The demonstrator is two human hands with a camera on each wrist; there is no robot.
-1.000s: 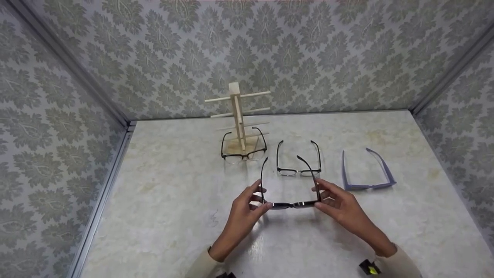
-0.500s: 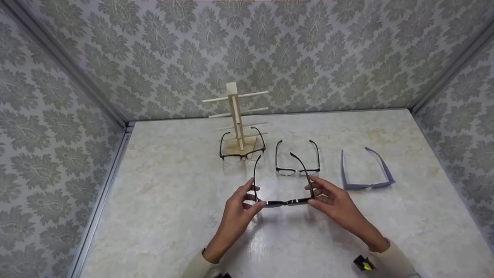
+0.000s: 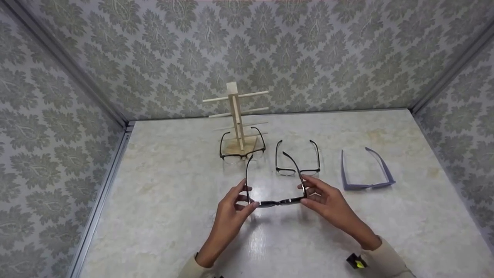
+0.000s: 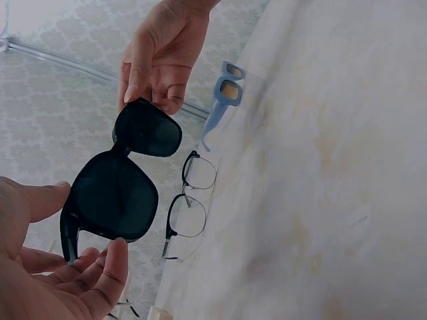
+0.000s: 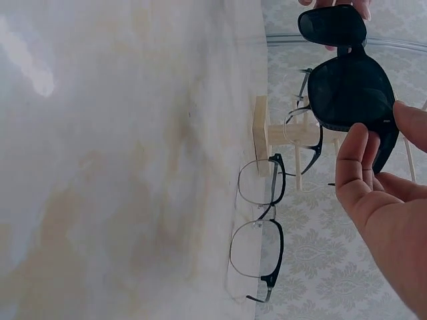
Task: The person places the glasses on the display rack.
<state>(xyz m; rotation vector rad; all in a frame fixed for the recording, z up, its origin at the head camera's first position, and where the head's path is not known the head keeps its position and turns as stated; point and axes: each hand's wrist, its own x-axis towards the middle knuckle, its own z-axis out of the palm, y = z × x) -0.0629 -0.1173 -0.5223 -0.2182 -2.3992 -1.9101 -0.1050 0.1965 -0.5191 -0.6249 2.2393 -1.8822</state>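
Holds the black sunglasses [image 4: 123,167] above the desk [image 3: 166,185], near its middle, with lenses toward the body and both temples unfolded toward the back. With the left hand [image 3: 231,212], pinches the left front corner and hinge, thumb at the front, fingers bent in along the outside of the temple. With the right hand [image 3: 328,200], grips the other corner in much the same way, thumb and fingertips drawn close around the hinge (very dark lenses, seen from both wrists).

Beyond, toward the patterned wall [image 3: 262,46], stands a wooden stand [image 3: 236,116] with thin pegs on either side. Around its post, low down, reach the temples of the black-framed glasses [image 3: 242,156]; cannot tell whether resting on the lowest pegs. To the right of these, on the desk, sit the clear-lensed glasses [image 3: 283,169], crossed in the head view by the right temple of the held pair. Farther right, also on the desk, lie the blue glasses [image 3: 362,187], temples unfolded toward the back. At the wrists, shows pale sleeves [image 3: 389,256].
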